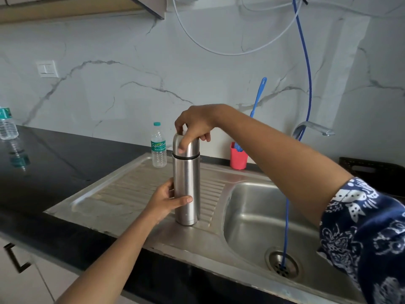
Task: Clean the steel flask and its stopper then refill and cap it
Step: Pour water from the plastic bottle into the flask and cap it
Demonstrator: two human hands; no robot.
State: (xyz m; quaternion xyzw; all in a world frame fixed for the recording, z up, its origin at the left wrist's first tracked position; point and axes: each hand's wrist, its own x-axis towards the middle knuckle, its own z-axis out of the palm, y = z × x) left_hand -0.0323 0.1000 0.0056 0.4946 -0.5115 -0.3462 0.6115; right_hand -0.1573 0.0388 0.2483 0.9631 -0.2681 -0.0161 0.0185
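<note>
A tall steel flask (pixel 186 185) stands upright on the ribbed draining board of the steel sink (pixel 122 194). Its steel cup-shaped cap (pixel 191 148) sits on top, above a black ring. My left hand (pixel 168 199) wraps around the lower body of the flask. My right hand (pixel 194 126) grips the cap from above, fingers curled over its top and thumb down its side. The stopper is hidden under the cap.
A small plastic water bottle (pixel 158 148) stands just behind the flask. A red cup (pixel 238 157) holds a blue bottle brush (pixel 258 95) against the wall. A tap (pixel 313 128) and a blue hose (pixel 306 73) hang over the basin (pixel 263 216). Another bottle (pixel 7 126) is at far left.
</note>
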